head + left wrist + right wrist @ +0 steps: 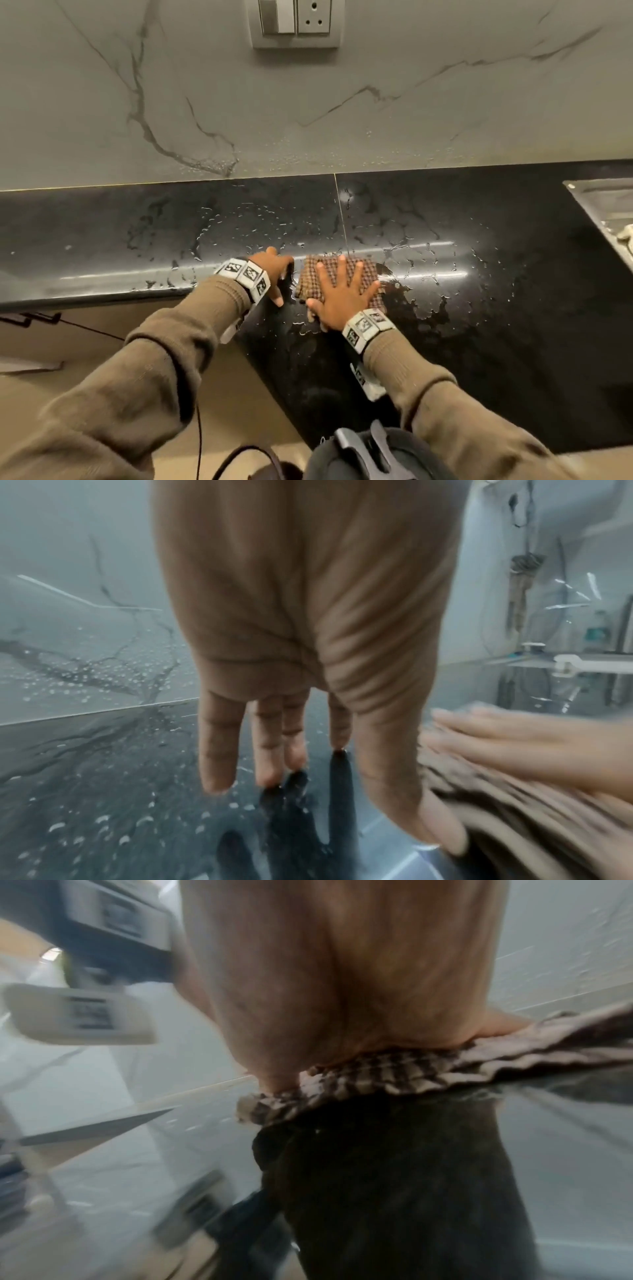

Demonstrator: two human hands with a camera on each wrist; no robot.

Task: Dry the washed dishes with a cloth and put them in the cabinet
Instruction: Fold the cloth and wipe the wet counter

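Observation:
A brown checked cloth [366, 274] lies folded on the wet black countertop [479, 308]. My right hand [337, 294] presses flat on the cloth with its fingers spread and straight. The right wrist view shows the palm [342, 988] bearing down on the cloth [377, 1074], blurred. My left hand [274, 274] rests just left of the cloth, fingertips touching the bare counter. In the left wrist view its fingers [219, 750] hang straight onto the wet stone, the thumb beside the cloth [514, 818]. No dish is in view.
Water drops and puddles cover the counter around the cloth. A steel sink [603, 205] sits at the far right. A marble wall with a switch and socket plate [296, 20] stands behind. Cabinet fronts with handles [30, 318] lie below the counter edge at left.

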